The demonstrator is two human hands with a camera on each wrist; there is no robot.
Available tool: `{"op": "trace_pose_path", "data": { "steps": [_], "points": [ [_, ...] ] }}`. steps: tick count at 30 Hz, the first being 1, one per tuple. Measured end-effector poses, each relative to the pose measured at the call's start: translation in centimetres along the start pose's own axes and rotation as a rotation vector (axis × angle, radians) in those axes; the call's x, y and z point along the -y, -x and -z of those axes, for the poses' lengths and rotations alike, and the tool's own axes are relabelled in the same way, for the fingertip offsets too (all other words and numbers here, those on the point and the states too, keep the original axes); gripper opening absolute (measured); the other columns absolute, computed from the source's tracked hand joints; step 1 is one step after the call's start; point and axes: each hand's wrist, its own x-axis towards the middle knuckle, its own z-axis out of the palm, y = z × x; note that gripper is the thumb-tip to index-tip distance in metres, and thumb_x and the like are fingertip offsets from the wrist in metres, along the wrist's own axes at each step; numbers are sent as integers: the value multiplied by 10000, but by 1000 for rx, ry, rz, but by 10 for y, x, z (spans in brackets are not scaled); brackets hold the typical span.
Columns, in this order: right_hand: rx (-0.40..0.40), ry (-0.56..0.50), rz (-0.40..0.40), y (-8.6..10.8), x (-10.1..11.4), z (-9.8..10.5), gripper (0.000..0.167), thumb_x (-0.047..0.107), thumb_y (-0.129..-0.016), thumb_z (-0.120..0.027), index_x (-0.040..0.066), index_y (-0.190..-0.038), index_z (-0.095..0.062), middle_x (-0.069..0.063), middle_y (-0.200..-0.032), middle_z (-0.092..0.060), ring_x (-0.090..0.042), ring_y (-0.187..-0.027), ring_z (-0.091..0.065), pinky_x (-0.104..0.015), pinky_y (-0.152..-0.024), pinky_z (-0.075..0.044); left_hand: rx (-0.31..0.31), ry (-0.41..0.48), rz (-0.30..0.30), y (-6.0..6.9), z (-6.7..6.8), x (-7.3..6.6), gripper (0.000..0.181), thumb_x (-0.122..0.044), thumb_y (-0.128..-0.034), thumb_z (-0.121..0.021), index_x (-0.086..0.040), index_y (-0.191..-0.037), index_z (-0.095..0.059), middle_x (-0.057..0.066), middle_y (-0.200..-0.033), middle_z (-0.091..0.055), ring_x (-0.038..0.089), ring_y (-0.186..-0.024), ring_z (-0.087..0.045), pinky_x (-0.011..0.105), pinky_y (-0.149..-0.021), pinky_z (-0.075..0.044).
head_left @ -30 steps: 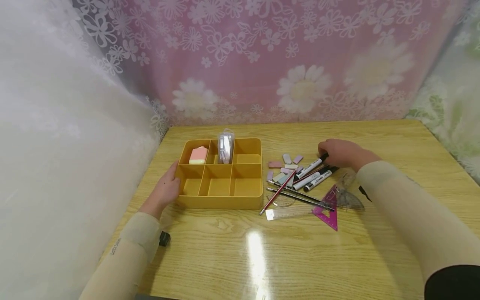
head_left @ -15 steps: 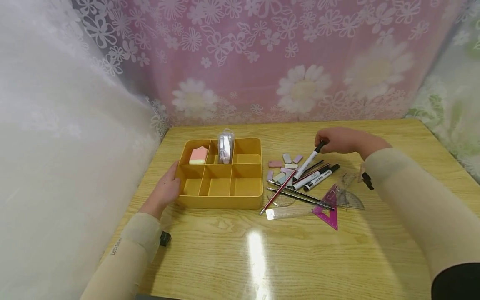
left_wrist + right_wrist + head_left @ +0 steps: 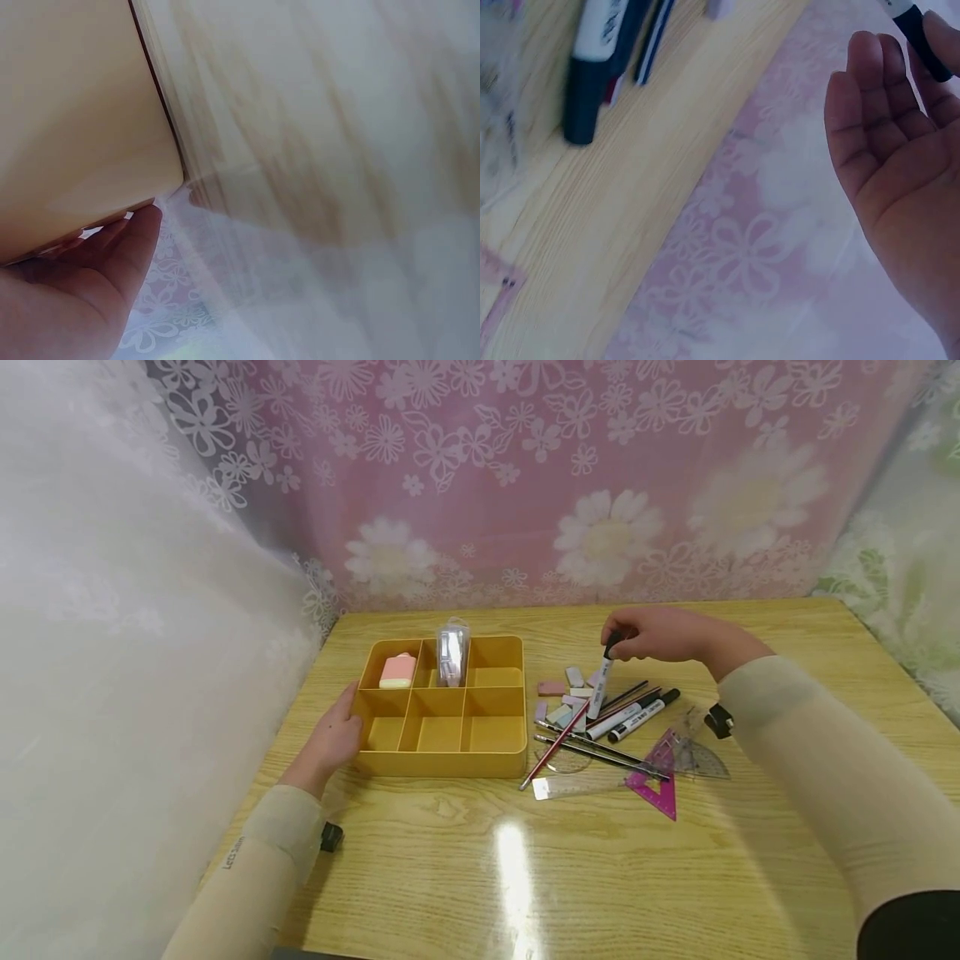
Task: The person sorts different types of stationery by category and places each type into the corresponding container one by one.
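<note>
In the head view, the work looks early: of the yellow plastic six-compartment tray (image 3: 438, 766) left of centre, only the upper-left compartment, with a pink-and-cream bottle-shaped object (image 3: 398, 667), and the upper-middle one, with a clear plastic case (image 3: 452, 653), seem filled; pale block erasers (image 3: 551, 688), slim pencils (image 3: 553, 750) and a magenta plastic triangle (image 3: 665, 803) lie loose right of centre, below the white black-capped marker (image 3: 600, 687) raised in the right hand (image 3: 663, 633). In the left wrist view, the left hand (image 3: 82, 292) touches the tray's wall at lower left, its grip relaxed. In the right wrist view, the right grip pinches the marker's black end at upper right.
</note>
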Motion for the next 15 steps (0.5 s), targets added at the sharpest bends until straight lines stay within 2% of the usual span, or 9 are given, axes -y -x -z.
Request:
{"op": "trace_pose_path", "data": {
  "steps": [6, 11, 15],
  "points": [
    [-28, -29, 58, -5, 24, -2, 220, 244, -1046, -579, 113, -1222, -593, -69, -1054, -641, -252, -930, -587, -438, -824, -487, -2, 1, 2, 0, -1, 0, 636, -78, -1036, -254, -82, -1638, -49, 212, -1651, -186, 400, -1496, -188, 606, -1192, -148],
    [-96, -71, 130, -13, 42, -4, 207, 203, -1050, -569, 103, -1229, -591, -73, -1051, -657, -259, -939, -620, -437, -838, -505, -1, 5, 4, -1, 0, 0, 634, -82, -1038, -252, -97, -1640, -54, 195, -1658, -176, 393, -1505, -167, 604, -1194, -139],
    [-159, -105, 147, -21, 57, -5, 233, 211, -1052, -562, 100, -1256, -581, -81, -1066, -658, -230, -941, -654, -444, -855, -534, -2, -1, 7, -1, -1, 1, 634, -84, -1037, -254, -94, -1640, -57, 194, -1659, -175, 394, -1505, -170, 601, -1196, -140]
  ]
}}
